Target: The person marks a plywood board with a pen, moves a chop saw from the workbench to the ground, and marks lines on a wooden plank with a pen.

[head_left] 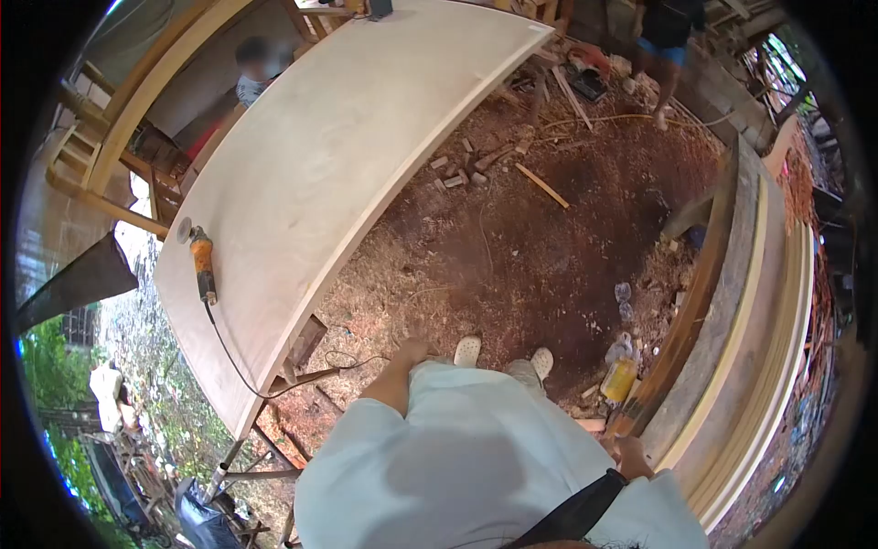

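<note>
My left hand (413,351) hangs low in front of my pale shirt, near the workbench-like panel's lower end. Its fingers are too small and foreshortened to make out. My right hand (631,457) is by my right side, beside the stacked timber (722,366); its fingers are partly hidden, and I cannot tell whether it touches the wood. A large pale wooden panel (320,165) lies raised at the left. On its near left part rests an orange and black angle grinder (202,261), its disc toward the left edge and its cord hanging over the panel.
Wood scraps (462,174) and a thin stick (542,186) lie on the sawdust-covered floor. A yellow-filled container (619,378) stands by the timber. One person (666,37) stands at the back right; another (251,78) is behind the panel. The grinder's cord (347,365) crosses the ground.
</note>
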Action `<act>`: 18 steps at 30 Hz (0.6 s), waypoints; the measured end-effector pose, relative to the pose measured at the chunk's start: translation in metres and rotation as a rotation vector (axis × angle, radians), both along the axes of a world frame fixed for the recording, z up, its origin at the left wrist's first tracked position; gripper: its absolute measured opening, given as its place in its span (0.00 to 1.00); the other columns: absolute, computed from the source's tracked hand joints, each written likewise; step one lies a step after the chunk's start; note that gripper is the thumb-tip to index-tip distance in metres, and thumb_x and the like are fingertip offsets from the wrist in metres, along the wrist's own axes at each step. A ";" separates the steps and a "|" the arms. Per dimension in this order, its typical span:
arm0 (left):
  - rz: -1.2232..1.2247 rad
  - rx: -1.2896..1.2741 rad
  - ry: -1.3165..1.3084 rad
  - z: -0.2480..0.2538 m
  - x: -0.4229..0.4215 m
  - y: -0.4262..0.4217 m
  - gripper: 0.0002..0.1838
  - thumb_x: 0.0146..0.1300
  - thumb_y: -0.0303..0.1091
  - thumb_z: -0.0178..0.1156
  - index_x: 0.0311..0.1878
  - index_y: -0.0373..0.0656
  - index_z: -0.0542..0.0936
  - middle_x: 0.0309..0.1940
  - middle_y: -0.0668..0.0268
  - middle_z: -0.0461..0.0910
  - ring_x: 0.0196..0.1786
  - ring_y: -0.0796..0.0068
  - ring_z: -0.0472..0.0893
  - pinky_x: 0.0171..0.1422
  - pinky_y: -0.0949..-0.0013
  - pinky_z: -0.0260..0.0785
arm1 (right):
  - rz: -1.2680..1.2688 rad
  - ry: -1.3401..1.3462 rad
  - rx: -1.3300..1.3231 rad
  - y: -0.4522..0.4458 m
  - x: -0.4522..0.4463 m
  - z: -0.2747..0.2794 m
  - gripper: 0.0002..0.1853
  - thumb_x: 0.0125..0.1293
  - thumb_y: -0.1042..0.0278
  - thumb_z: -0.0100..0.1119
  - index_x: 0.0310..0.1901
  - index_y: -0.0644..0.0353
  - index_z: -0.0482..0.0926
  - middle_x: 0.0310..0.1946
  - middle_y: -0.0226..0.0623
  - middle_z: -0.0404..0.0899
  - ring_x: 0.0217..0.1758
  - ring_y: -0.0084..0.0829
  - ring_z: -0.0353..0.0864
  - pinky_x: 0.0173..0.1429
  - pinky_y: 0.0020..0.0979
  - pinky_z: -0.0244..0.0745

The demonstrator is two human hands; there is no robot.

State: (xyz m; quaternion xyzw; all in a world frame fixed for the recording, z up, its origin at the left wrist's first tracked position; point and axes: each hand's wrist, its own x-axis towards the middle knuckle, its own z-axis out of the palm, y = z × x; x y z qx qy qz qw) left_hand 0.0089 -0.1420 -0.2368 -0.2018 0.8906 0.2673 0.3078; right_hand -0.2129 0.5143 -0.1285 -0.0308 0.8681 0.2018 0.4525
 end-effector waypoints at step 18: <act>0.331 0.140 0.040 0.091 -0.231 0.177 0.36 0.57 0.54 0.55 0.55 0.26 0.79 0.58 0.36 0.75 0.66 0.42 0.73 0.70 0.54 0.65 | -0.282 0.997 -0.850 0.164 -0.205 0.043 0.11 0.69 0.65 0.53 0.43 0.62 0.80 0.37 0.50 0.83 0.44 0.47 0.83 0.48 0.43 0.76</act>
